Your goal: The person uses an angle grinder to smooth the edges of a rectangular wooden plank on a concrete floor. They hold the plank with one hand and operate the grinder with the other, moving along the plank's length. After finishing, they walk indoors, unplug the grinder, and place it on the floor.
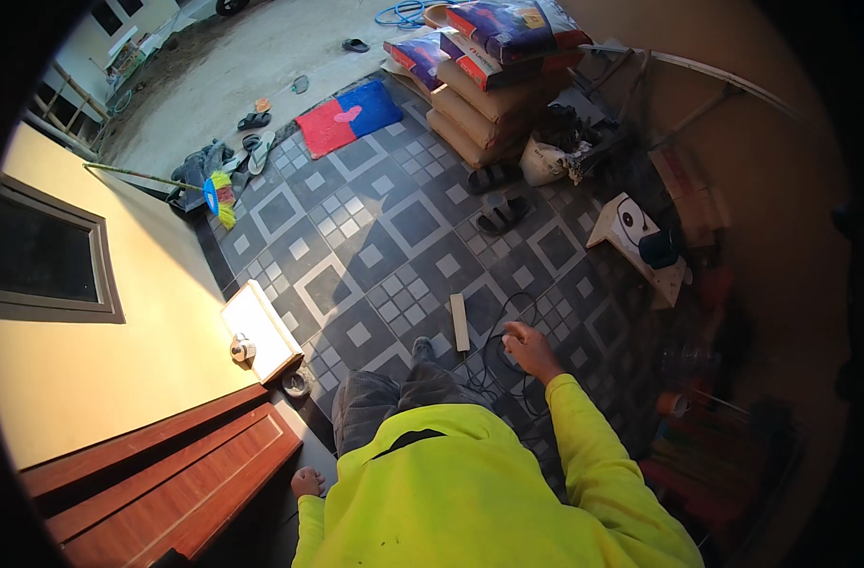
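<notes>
My right hand point(531, 351) is held out in front of me above the tiled floor, its fingers curled; whether anything is in them is hidden. Behind and around it lies a looped black cable point(493, 364). A narrow cream bar point(459, 323), which looks like a power strip, lies just left of that hand, with the cable by its lower end. Low at my left side, my left hand point(307, 482) is closed beside the brown wooden door point(191, 473). I cannot make out anything in its fingers.
A pale box point(264, 327) with a tape roll stands by the left wall. Ahead lie a broom point(212, 197) and a red-blue mat point(349, 117). Stacked sacks point(484, 109), sandals point(501, 215) and a wooden stand point(637, 248) are to the right.
</notes>
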Available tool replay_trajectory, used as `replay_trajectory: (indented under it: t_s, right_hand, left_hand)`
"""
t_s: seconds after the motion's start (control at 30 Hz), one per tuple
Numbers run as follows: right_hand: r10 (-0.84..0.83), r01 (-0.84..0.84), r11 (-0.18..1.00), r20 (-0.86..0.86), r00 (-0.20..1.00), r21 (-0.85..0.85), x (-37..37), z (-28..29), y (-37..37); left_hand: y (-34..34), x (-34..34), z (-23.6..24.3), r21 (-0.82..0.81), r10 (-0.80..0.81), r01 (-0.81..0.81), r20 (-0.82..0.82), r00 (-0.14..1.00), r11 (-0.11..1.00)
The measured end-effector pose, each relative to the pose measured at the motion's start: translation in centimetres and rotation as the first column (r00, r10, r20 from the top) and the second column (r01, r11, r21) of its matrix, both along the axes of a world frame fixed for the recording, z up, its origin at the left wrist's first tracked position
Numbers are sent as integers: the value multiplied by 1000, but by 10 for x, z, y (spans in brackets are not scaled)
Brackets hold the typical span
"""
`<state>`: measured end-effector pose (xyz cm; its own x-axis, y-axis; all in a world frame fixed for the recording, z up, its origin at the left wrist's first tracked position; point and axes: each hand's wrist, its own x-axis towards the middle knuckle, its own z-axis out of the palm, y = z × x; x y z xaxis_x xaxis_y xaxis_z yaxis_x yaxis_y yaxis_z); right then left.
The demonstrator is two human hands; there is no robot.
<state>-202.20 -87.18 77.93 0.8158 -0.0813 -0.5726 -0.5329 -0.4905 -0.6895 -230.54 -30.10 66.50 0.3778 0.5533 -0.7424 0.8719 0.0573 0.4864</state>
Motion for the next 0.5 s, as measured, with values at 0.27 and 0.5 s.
replay_trajectory:
  t_s: [0.27,0.5]
  right_hand:
    - [-395,375,911,-107,912,-171,-123,-59,63]
    - [-479,335,877,-669,568,-344,-284,-135,167]
  left_hand:
    - [51,233,-13,9,-885,899,177,430,438]
    - [88,427,28,17,-620,620,-10,784,784]
